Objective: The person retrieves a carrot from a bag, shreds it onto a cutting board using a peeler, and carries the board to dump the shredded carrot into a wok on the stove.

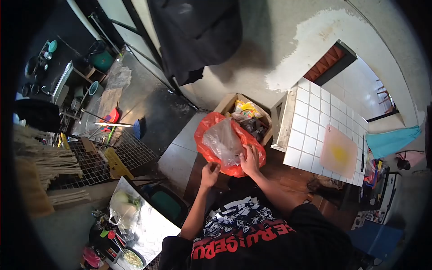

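In front of me sits a red plastic bag (201, 138) with its mouth spread wide. Crumpled clear plastic bags (221, 140) lie inside it. My left hand (210, 174) is closed, its fingertips pinched at the near left edge of the red bag. Lying on the right side of the bag's contents, my right hand (250, 160) has its fingers stretched out and somewhat apart, touching the clear plastic. What lies beneath the clear plastic is hidden.
Behind the red bag, a cardboard box (268, 120) holds packets. On the right, a white-tiled counter (302, 130) carries a pink cutting board (337, 153) and a knife (362, 155). A white table (155, 227) stands lower left; a wire rack (135, 150) is beyond it.
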Available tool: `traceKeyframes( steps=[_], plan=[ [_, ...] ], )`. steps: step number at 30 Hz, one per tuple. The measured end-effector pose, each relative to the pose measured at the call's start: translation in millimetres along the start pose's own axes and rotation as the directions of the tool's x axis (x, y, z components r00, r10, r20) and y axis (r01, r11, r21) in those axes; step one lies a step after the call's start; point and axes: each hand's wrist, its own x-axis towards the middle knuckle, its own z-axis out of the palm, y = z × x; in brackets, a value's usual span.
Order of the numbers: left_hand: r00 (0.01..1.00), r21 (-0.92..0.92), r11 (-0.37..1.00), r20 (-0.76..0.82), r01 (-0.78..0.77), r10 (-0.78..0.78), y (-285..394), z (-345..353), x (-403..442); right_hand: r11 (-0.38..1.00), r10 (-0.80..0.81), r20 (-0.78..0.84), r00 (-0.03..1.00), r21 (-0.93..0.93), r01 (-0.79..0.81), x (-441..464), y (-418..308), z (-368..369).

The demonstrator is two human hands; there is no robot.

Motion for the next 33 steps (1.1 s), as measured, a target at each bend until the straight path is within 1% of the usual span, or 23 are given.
traceKeyframes(
  steps=[2,3,4,5,6,7,9,10,11,13,14,15,17,18,19,21,22,23,26,29,31,32,33],
  plan=[
    [0.997,0.033,0.999,-0.076,-0.013,0.016,25.2,16.8,22.4,0.999,-0.028,-0.176,0.984,-0.048,0.02,14.4,20.9,10.8],
    [0.998,0.036,0.999,-0.061,-0.003,0.006,33.9,26.1,31.0,0.999,-0.011,-0.174,0.985,-0.051,0.002,18.5,28.9,7.5],
    [0.99,0.197,0.977,-0.094,-0.085,0.105,47.2,35.3,38.9,0.984,0.162,0.139,0.977,-0.092,-0.151,23.8,36.0,3.4],
    [0.971,0.353,0.921,-0.109,-0.163,0.214,61.1,43.2,48.3,0.945,0.325,0.425,0.845,-0.169,-0.278,32.2,42.7,0.0],
    [0.971,0.4,0.887,0.03,-0.23,0.238,73.6,48.1,56.2,0.917,0.396,0.612,0.684,-0.307,-0.256,43.1,51.1,1.9],
    [0.97,0.405,0.883,0.052,-0.236,0.236,66.0,57.6,62.8,0.912,0.409,0.607,0.681,-0.303,-0.278,43.6,58.0,1.4],
    [0.857,0.607,0.612,0.283,-0.507,0.43,35.3,77.6,82.5,0.947,0.322,0.148,0.935,-0.034,-0.32,53.3,63.9,0.6],
    [0.865,0.627,0.596,0.373,-0.502,0.336,21.0,83.8,85.0,0.943,0.333,-0.026,0.942,-0.016,-0.334,61.5,64.0,2.0],
    [0.858,0.624,0.589,0.391,-0.513,0.333,6.0,87.3,81.3,0.937,0.349,-0.035,0.936,-0.008,-0.35,70.8,68.2,9.2],
    [0.851,0.693,0.523,0.506,-0.497,0.138,-11.0,88.3,77.3,0.964,0.267,-0.459,0.847,0.142,-0.227,92.1,84.2,33.4],
    [0.842,0.689,0.515,0.522,-0.51,0.136,-14.7,85.9,77.9,0.931,0.364,-0.448,0.817,0.174,-0.32,100.2,94.5,45.1],
    [0.854,0.654,0.603,0.513,-0.457,0.091,-4.5,82.2,77.4,0.927,0.374,-0.457,0.807,0.177,-0.33,106.5,103.6,50.8],
    [0.857,0.612,0.688,0.515,-0.39,0.028,11.4,80.4,77.7,0.773,0.622,-0.129,0.772,0.255,-0.581,106.9,119.2,59.8],
    [0.895,0.604,0.712,0.438,-0.359,0.08,17.0,79.6,81.6,0.759,0.648,-0.019,0.761,-0.068,-0.648,112.5,93.6,39.4],
    [0.924,0.592,0.734,0.359,-0.334,0.131,18.3,78.9,89.6,0.747,0.663,-0.023,0.749,-0.061,-0.663,108.2,106.1,50.5],
    [0.916,0.586,0.723,0.364,-0.367,0.169,18.5,82.9,119.1,0.851,0.524,0.108,0.845,-0.031,-0.524,98.4,128.1,71.7],
    [0.905,0.559,0.717,0.335,-0.416,0.264,28.0,87.1,136.2,0.882,0.468,-0.067,0.881,0.096,-0.461,95.8,121.4,72.9],
    [0.886,0.53,0.71,0.298,-0.463,0.355,36.3,94.5,153.0,0.876,0.48,-0.074,0.874,0.095,-0.473,93.7,120.1,73.7],
    [0.842,0.418,0.732,0.303,-0.538,0.445,44.3,118.6,202.8,0.931,0.328,-0.303,0.895,0.262,-0.253,85.2,120.0,80.7],
    [0.831,0.316,0.795,0.407,-0.518,0.38,26.6,134.7,241.3,0.886,0.292,-0.239,0.926,0.431,-0.168,85.6,110.8,69.1],
    [0.801,0.185,0.919,0.567,-0.349,0.19,3.0,132.1,265.3,0.898,0.25,-0.274,0.929,0.425,-0.117,88.4,104.7,70.4],
    [0.742,0.097,0.828,0.509,-0.552,0.435,-10.6,132.1,268.4,0.908,0.203,-0.311,0.928,0.414,-0.06,89.2,100.6,72.1],
    [0.738,0.093,0.829,0.518,-0.551,0.432,-9.0,129.1,265.8,0.908,0.212,-0.315,0.925,0.412,-0.068,91.8,95.5,72.2]
  ],
)
